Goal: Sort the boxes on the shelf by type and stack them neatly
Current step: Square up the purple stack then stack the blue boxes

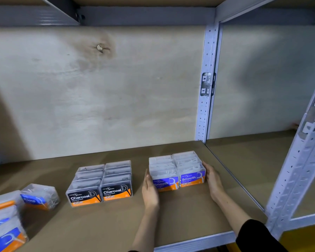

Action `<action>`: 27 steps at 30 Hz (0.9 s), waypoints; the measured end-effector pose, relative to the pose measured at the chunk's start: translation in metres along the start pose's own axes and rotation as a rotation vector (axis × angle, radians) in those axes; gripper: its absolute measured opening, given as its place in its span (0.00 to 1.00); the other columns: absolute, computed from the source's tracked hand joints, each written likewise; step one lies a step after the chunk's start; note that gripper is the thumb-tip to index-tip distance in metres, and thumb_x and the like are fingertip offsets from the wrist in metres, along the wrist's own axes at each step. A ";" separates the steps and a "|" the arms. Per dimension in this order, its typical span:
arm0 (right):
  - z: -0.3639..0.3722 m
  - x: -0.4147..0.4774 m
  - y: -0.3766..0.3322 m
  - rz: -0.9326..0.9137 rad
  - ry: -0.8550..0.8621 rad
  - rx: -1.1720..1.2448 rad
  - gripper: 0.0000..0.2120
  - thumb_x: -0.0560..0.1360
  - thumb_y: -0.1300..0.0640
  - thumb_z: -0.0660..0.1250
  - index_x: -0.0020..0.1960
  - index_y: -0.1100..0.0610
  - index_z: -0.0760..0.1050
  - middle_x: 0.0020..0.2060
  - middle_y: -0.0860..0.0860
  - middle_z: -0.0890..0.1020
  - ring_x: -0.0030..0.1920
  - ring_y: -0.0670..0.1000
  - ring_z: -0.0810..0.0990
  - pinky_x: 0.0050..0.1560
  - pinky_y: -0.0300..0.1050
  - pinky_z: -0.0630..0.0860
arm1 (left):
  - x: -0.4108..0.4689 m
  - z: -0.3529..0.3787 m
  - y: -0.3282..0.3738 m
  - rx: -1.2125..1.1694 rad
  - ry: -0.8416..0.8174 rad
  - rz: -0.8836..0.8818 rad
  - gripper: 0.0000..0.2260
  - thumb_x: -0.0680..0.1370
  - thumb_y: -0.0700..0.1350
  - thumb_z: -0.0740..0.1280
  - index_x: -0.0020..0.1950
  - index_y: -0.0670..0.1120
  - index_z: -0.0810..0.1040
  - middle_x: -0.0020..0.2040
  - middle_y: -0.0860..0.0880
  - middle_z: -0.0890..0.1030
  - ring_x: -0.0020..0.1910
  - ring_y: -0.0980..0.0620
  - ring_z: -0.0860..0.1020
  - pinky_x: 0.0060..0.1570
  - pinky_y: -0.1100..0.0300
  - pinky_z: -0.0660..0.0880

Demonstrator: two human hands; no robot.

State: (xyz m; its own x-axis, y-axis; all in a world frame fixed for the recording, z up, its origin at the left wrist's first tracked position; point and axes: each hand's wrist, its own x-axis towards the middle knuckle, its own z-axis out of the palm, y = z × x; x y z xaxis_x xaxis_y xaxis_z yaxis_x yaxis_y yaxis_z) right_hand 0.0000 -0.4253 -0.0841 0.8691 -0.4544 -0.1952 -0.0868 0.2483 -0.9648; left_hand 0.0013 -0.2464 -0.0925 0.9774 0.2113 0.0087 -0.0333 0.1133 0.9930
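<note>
On the brown shelf board point(180, 211) stands a block of clear boxes with purple "Smooth" labels point(176, 170), two columns side by side. My left hand point(149, 190) presses flat against the block's left side and my right hand point(214, 179) presses flat against its right side, fingers straight. To the left sits a similar block of black-labelled "Charcoal" boxes point(100, 182), apart from both hands. Further left a blue-labelled "Round" box point(39, 196) lies tilted, beside more blue and orange boxes point(4, 226) at the frame's lower left corner.
A white perforated upright point(206, 84) stands at the back right of this bay, and another upright point(298, 170) rises at the front right. Beyond them lies a neighbouring shelf board point(253, 160). A grey beam point(135, 15) crosses overhead.
</note>
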 end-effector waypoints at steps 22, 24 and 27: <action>0.001 -0.002 -0.001 -0.006 0.007 -0.041 0.18 0.81 0.54 0.52 0.62 0.62 0.74 0.49 0.57 0.80 0.38 0.47 0.78 0.40 0.38 0.74 | 0.004 -0.001 -0.006 -0.015 -0.050 -0.013 0.19 0.83 0.45 0.50 0.72 0.43 0.65 0.72 0.45 0.68 0.72 0.48 0.66 0.73 0.55 0.60; 0.001 -0.002 -0.003 -0.022 0.006 -0.028 0.18 0.81 0.54 0.52 0.63 0.61 0.73 0.50 0.57 0.79 0.38 0.47 0.78 0.38 0.38 0.73 | 0.007 -0.003 -0.006 -0.013 -0.028 -0.007 0.18 0.83 0.44 0.50 0.72 0.43 0.65 0.73 0.45 0.67 0.73 0.49 0.65 0.72 0.57 0.59; 0.002 0.000 -0.007 -0.044 0.008 -0.023 0.19 0.81 0.54 0.50 0.67 0.60 0.70 0.51 0.55 0.78 0.39 0.45 0.77 0.37 0.37 0.72 | 0.015 -0.006 -0.004 -0.039 0.011 -0.010 0.19 0.83 0.43 0.50 0.73 0.42 0.63 0.74 0.45 0.65 0.74 0.49 0.63 0.72 0.59 0.57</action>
State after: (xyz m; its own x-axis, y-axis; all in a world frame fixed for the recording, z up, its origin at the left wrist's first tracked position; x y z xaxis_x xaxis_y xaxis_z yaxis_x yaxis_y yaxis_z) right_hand 0.0019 -0.4254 -0.0768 0.8686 -0.4710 -0.1536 -0.0598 0.2080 -0.9763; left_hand 0.0145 -0.2384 -0.0972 0.9753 0.2210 -0.0032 -0.0314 0.1529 0.9877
